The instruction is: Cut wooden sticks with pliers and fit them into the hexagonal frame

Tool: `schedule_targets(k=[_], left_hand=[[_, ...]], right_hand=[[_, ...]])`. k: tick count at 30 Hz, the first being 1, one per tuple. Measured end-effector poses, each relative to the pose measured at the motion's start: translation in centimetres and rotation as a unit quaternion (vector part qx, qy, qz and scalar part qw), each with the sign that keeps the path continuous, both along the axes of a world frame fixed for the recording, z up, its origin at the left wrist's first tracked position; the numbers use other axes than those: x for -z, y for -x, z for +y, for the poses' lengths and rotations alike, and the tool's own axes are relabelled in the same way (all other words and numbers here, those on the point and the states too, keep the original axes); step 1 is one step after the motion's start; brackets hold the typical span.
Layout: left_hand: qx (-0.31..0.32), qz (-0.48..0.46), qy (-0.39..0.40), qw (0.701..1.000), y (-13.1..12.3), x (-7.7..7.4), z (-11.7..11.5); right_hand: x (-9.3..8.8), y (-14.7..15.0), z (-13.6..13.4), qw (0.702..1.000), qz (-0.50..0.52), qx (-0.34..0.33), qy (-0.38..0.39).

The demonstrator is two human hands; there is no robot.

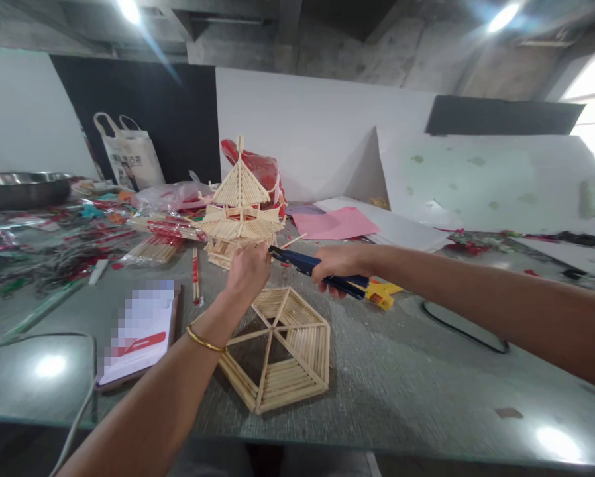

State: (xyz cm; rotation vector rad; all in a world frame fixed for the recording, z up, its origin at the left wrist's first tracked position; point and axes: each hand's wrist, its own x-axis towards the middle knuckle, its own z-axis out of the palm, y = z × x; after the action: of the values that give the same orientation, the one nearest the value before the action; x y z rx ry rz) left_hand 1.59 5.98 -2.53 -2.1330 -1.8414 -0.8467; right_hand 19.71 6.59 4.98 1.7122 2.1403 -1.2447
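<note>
1. My left hand (pixel 248 270) pinches a thin stick (pixel 293 242) near the stick pagoda (pixel 238 205); my right hand (pixel 338 265) grips blue cutters (pixel 302 264).
2. I judge the cutters could nip my fingers.
3. A jolt might topple the pagoda onto the hexagonal stick roof (pixel 282 348) on the worktop (pixel 407 371).

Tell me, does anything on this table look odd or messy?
The left end of the table is strewn with tangled red wrappers and loose sticks. The stick pagoda and flat hexagon panel look intact between the hands.

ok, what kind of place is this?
Probably a craft workshop. A stick pagoda and a hexagonal stick frame sit on the table, the right hand holds a glue gun, and packs of sticks lie nearby.
</note>
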Motion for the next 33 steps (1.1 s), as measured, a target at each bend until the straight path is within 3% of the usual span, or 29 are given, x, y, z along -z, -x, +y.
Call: schedule_targets(k=[14,24,33], left_hand=[[-0.011,-0.038,0.012,0.999,0.4,0.6,0.8],[0.002,-0.024,0.063,0.998,0.1,0.9,0.6],[-0.008,-0.017,0.086,0.996,0.2,0.8,0.3]], right_hand=[[0.2,0.2,-0.1,0.999,-0.006,-0.020,-0.035],[1.9,0.0,-0.1,0.990,-0.079,-0.048,-0.105],[4.0,-0.5,0.3,0.983,-0.080,-0.072,-0.150]])
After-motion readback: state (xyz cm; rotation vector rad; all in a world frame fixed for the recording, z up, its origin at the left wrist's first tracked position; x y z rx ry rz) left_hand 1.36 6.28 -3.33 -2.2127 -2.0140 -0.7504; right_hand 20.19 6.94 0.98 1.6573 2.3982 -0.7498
